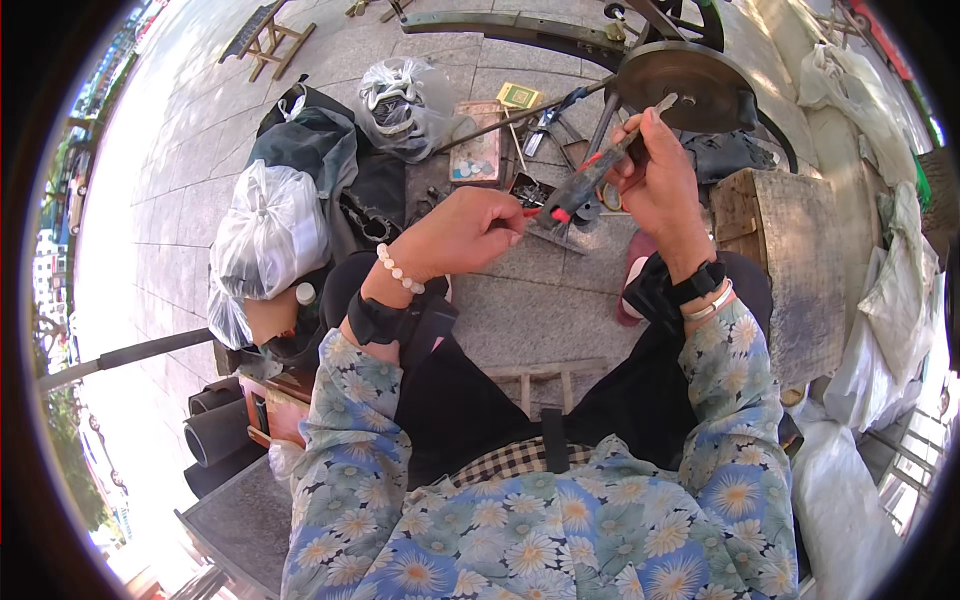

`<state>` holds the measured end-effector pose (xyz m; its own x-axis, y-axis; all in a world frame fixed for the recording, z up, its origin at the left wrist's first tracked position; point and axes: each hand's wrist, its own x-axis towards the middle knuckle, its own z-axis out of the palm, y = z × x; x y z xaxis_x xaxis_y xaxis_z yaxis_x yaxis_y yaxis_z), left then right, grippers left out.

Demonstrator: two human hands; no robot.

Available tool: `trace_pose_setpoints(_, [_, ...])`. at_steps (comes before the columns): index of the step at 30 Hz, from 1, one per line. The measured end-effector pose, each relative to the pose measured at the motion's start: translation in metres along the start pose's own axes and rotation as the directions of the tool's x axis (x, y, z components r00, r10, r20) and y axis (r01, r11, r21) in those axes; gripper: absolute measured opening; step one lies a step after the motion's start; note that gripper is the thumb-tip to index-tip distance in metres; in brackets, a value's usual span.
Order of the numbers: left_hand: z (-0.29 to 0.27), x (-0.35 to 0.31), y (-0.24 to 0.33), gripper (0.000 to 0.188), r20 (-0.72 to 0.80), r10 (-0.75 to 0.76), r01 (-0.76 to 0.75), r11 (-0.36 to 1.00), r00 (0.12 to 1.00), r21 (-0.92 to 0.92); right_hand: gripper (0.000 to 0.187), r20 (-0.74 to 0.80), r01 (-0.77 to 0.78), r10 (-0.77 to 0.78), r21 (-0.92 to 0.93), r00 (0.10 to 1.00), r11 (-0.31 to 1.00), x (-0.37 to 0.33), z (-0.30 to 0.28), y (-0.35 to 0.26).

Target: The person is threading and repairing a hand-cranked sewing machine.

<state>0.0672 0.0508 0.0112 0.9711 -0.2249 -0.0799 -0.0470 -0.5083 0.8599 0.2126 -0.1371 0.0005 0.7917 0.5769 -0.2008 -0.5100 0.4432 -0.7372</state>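
In front of my chest, my right hand point(655, 175) is closed around a long dark hand tool point(578, 190) with red patches. A narrow pale tip sticks up past the thumb, and the tool slants down to the left. My left hand point(455, 235), wearing a bead bracelet, has its fingers curled close to the tool's lower end. A small red bit shows at those fingertips; whether they pinch it I cannot make out. Below the tool, a dark box of small metal parts point(532, 190) sits on the ground among loose tools.
A machine with a large dark wheel point(685, 85) stands ahead. To its right is a worn wooden box point(790, 265). Bags, including a white plastic one point(268, 235), lie left. Beyond my hands are a shallow tray with coins point(477, 150) and a clear bag point(405, 105).
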Motion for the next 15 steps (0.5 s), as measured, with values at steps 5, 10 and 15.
trace_pose_setpoints(5, [0.003,0.000,-0.011,0.017,-0.148,-0.055,0.115,0.894,0.987,0.433,0.026,0.150,0.029,0.000,-0.188,0.989,0.982,-0.002,0.004,0.005])
trace_pose_setpoints(10, [0.014,0.020,0.016,0.013,-0.321,-0.160,0.015,0.911,0.934,-0.411,0.025,0.183,0.040,0.024,-0.339,0.983,0.940,-0.006,0.008,0.010])
trace_pose_setpoints(15, [0.019,0.026,0.006,0.014,-0.202,0.003,-0.073,0.938,0.979,-0.339,0.025,0.181,0.031,0.037,-0.362,0.983,0.932,-0.006,0.011,0.020])
